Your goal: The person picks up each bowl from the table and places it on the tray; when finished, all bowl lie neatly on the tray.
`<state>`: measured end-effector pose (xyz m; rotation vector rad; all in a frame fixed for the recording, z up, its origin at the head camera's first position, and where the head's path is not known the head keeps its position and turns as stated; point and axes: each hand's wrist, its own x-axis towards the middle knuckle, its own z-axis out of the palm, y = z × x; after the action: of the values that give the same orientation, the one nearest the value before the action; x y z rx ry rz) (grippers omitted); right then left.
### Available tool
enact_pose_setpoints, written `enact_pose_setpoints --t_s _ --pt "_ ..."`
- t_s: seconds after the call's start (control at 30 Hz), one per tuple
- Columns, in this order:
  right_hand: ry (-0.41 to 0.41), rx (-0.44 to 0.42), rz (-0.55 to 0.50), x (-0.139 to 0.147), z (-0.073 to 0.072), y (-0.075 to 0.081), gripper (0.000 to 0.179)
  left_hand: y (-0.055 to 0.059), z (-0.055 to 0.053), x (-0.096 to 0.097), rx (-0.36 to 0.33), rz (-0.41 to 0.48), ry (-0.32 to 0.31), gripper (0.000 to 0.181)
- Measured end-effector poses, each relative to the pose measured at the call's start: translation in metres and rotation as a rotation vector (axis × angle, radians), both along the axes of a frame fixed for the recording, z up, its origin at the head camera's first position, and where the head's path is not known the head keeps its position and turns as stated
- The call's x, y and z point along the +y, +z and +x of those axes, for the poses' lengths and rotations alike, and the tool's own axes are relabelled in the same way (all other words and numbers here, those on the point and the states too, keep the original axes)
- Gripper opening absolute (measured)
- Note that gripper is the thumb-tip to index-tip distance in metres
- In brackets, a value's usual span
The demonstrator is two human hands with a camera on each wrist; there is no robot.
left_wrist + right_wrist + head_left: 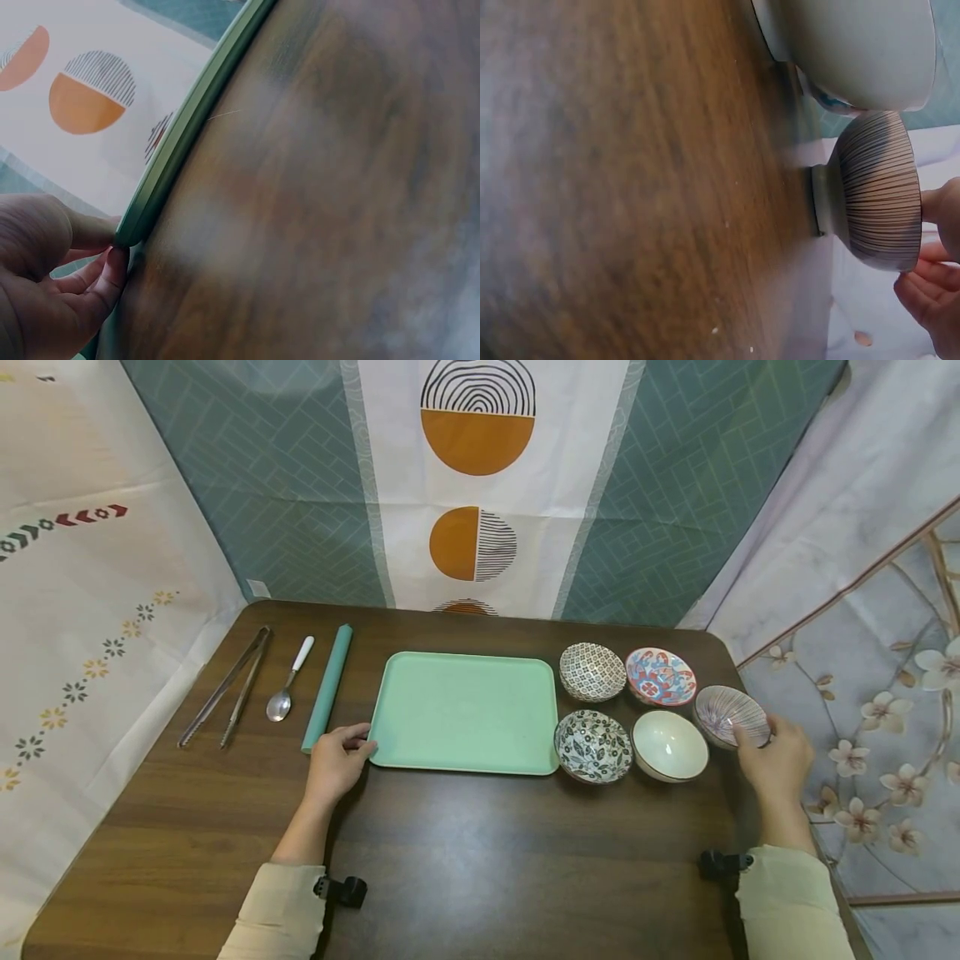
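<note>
Pretty crowded spread on this brown table (525,860). Over on the left, a pair of metal tongs (225,686), a white-handled spoon (297,665) and a teal rod (327,688) are laid out in a row, all slanted with their far ends leaning right. The rod's near end is found just beside the left hand (339,764), so that side's kinda tight. On the other side, the space between tray and striped bowl is taken up by four more bowls: a brown-patterned bowl (592,672) and a red-and-blue bowl (661,677) at the back, a black-and-white floral bowl (593,747) and a plain white bowl (670,745) in front. The floral one is set right by the tray's near right corner; whether they touch can't be told.

The green tray (463,713) is placed around mid-table, toward the far edge, long axis running left to right. Its near left corner is pinched between the left thumb and fingers.

The striped bowl (723,714) is found at the right end of the bunch, near the table's right edge, mouth facing up. Its rim is gripped on the right side by the thumb and fingers of the right hand (778,764).
</note>
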<state>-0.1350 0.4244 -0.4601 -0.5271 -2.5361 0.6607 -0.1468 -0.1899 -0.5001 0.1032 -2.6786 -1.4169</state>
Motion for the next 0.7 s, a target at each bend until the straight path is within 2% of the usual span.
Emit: enact_pose_setpoints --t_s 0.1,0.5,0.7 --pt "-0.017 0.005 0.001 0.0014 -0.0006 -0.0011 0.046 0.0 0.0006 -0.0007 0.001 -0.001 -0.001 0.029" --pt "-0.114 -0.064 -0.04 0.0069 -0.0018 -0.0078 0.04 -0.0034 0.0011 -0.0026 -0.01 0.009 -0.01 0.031" --pt "-0.141 -0.023 -0.06 0.0101 -0.0051 -0.0099 0.035 -0.0046 0.0006 -0.0035 0.001 0.013 -0.008 0.03"
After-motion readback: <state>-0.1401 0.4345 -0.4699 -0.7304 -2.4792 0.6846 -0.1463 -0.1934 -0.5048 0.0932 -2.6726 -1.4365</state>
